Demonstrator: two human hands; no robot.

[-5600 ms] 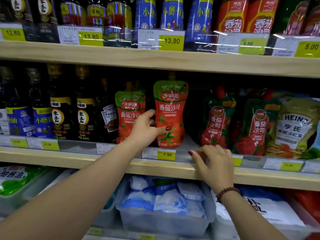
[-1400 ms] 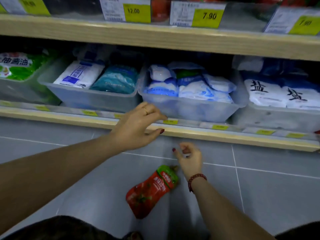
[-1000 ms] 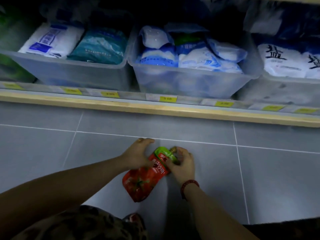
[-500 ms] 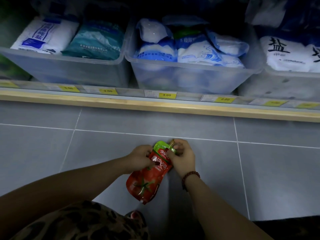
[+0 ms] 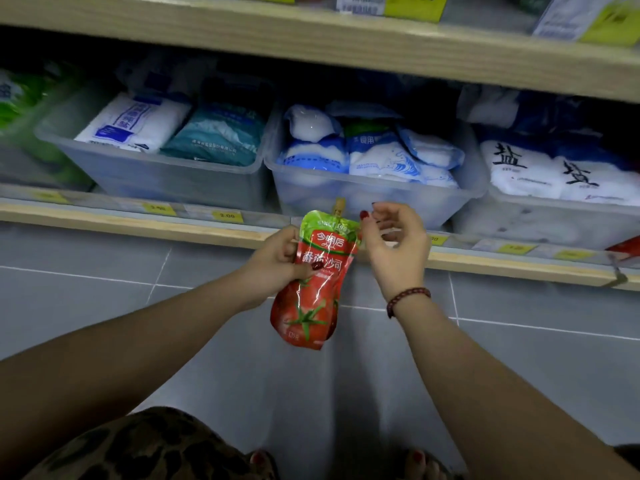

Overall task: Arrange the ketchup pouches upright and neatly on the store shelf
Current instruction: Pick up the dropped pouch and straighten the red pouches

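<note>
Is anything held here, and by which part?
The left hand grips the ketchup pouch at its left edge, thumb across the label; the right hand holds nothing.

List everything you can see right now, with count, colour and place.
shelves: two, light wood, one above the other
bins: four, clear, side by side on the lower shelf
bags: several, white, blue, teal, green, in the bins
price tags: several, yellow, along both shelf edges
floor: grey tiles, below
pouch: one, red with green top, spout up, held above the floor
bracelet: one, dark red, right wrist
left hand: grips the pouch's middle
right hand: holds nothing, beside the pouch's top
feet: two, red nails, bottom edge
</note>
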